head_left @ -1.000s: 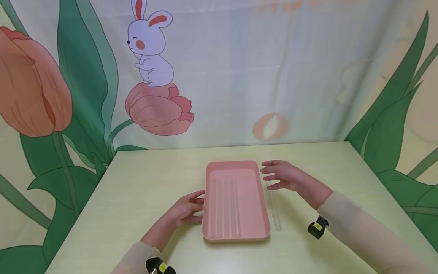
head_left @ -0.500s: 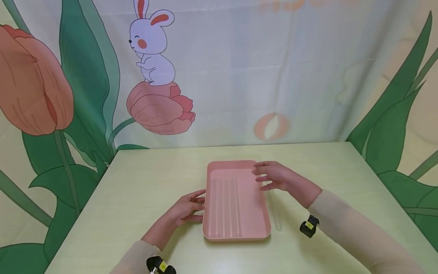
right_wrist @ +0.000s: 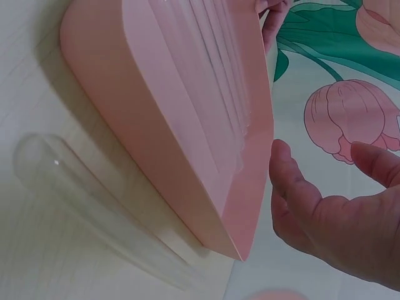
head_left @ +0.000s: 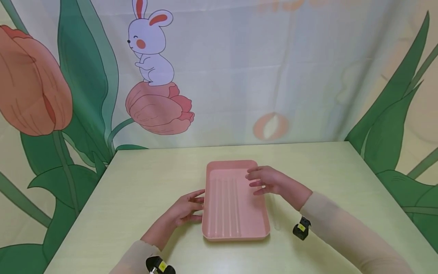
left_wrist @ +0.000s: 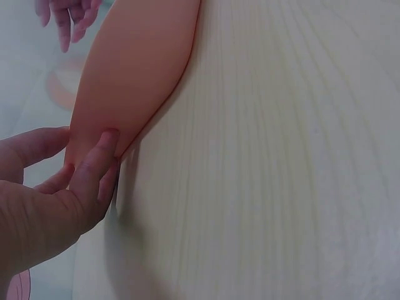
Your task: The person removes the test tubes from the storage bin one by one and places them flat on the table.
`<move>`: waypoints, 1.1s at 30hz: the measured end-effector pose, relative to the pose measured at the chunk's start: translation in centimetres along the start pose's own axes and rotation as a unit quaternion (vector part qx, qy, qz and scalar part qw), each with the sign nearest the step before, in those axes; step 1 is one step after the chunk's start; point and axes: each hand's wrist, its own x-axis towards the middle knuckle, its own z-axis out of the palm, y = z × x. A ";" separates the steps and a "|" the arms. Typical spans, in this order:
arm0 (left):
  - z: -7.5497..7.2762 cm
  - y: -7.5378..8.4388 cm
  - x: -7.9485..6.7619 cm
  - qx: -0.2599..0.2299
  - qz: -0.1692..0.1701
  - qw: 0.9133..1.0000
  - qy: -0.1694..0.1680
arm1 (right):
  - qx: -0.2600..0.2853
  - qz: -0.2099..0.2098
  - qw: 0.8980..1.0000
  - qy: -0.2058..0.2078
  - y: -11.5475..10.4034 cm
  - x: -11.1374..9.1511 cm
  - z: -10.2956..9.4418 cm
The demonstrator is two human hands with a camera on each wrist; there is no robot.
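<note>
A pink rectangular tray [head_left: 253, 205] stands on the table, with several clear test tubes [head_left: 224, 207] lying side by side along its left half. My left hand [head_left: 186, 208] is at the tray's left wall; in the left wrist view its fingertips touch the outside of that wall. Over the tray's right rim is my right hand [head_left: 270, 180], fingers spread and loosely bent, nothing held. Just right of the tray, another clear tube [right_wrist: 94, 200] with a rounded end lies on the table, its far part hidden by the right hand in the head view.
The pale wood-grain table [head_left: 154, 171] carries the tray near its middle. Behind it hangs a curtain [head_left: 222, 76] printed with tulips, leaves and a rabbit. A small black camera [head_left: 302, 228] is worn on the right wrist, and another [head_left: 160, 265] on the left.
My right hand has moved left from beside the loose tube to over the tray's right rim. The left hand, tray and tubes have stayed in place.
</note>
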 end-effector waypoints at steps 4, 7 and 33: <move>-0.1 0.1 -0.1 0.000 0.003 1.000 -0.003 | 0.006 0.009 1.000 -0.009 0.3 0.7 0.7; -0.1 0.1 -0.2 -0.001 0.003 1.000 -0.004 | 0.014 0.021 1.000 -0.016 0.6 1.1 1.1; -0.1 0.1 0.0 0.000 -0.004 1.000 0.007 | 0.045 0.111 0.992 0.035 2.6 4.2 4.2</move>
